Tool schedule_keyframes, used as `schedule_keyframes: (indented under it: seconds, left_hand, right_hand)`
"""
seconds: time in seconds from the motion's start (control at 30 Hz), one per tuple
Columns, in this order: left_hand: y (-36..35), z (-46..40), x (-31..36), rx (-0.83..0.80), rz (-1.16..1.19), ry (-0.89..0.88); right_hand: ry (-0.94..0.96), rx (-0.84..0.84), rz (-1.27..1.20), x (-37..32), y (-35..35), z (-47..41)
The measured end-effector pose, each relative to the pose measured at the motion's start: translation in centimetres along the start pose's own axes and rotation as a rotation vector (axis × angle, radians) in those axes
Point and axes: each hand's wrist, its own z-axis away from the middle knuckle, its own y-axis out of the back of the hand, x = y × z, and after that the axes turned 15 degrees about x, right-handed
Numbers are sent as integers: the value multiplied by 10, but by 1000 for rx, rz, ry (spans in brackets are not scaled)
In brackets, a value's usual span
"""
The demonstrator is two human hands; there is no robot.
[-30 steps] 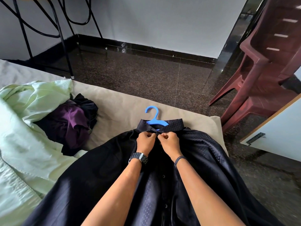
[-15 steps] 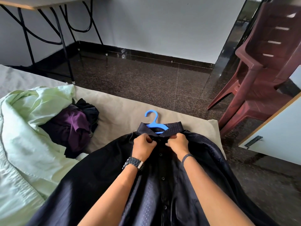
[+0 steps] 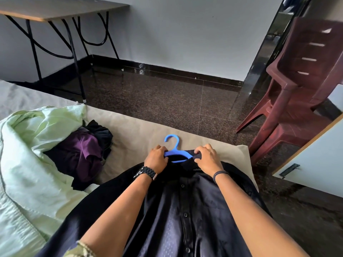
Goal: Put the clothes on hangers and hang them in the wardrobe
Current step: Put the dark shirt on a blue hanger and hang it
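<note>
Both hands have moved apart from the shirt's [image 3: 185, 219] buttons to the ends of the collar. Now the left hand [image 3: 156, 160] grips the collar's left end beside the blue hanger [image 3: 176, 153], fingers curled over the cloth, and the right hand [image 3: 207, 158] pinches the right end likewise. Between them the hanger's arms sit inside the collar, its hook lying free on the beige bed [image 3: 133, 127] beyond the fingertips. Buttoned, the shirt lies flat toward the person. Purple clothes [image 3: 85, 151] and a green sheet [image 3: 27, 145] lie left. No writing is legible.
</note>
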Motion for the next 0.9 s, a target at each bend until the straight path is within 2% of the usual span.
schedule_keyframes:
  seconds: [0.17, 0.23, 0.33, 0.47, 0.67, 0.83, 0.9]
  left_hand:
    - [4, 0, 1, 15, 38, 111]
    - [6, -2, 6, 36, 31, 132]
    - [11, -6, 15, 97, 114, 97]
    - [26, -10, 33, 181, 243, 57]
    - [59, -15, 57, 188, 279, 27]
    - [84, -9, 67, 101, 294, 30]
    - [92, -5, 68, 112, 324, 19]
  right_hand:
    - [27, -115, 41, -1, 14, -6]
    - [-2, -101, 17, -8, 19, -11]
    - [7, -53, -124, -12, 18, -22]
    - [41, -145, -151, -17, 22, -32]
    - [88, -82, -154, -23, 59, -39]
    - [26, -77, -129, -12, 93, -36]
    - [15, -88, -119, -9, 106, -35]
